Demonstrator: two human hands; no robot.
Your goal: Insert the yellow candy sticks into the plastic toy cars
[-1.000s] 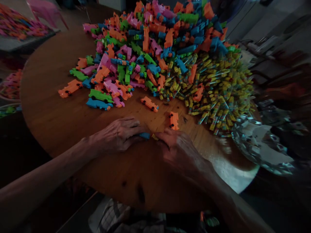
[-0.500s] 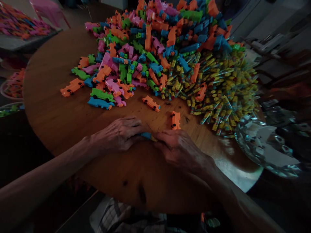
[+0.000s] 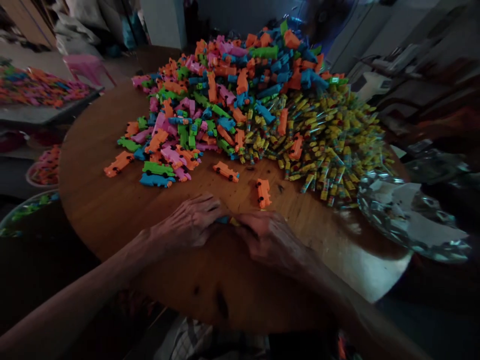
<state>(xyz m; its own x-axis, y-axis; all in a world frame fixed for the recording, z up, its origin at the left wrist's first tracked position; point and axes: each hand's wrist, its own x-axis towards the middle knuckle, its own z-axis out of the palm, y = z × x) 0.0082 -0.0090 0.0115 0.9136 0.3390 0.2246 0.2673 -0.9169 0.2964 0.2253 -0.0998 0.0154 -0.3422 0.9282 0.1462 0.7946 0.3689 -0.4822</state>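
On my feed, left hand (image 3: 197, 216) pinches a blue toy (image 3: 224, 220), right hand (image 3: 264, 234) a yellow bit (image 3: 234, 221), so uneven pressure could slip either loose.

two hands (image 3: 195, 218), one pink stool (image 3: 85, 66)

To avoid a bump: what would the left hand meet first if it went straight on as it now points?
Beyond the blue piece it holds, the left hand would likely meet the yellow piece in the right hand; depth is unclear.

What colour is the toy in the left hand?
Blue; the toy shows best in the head view.
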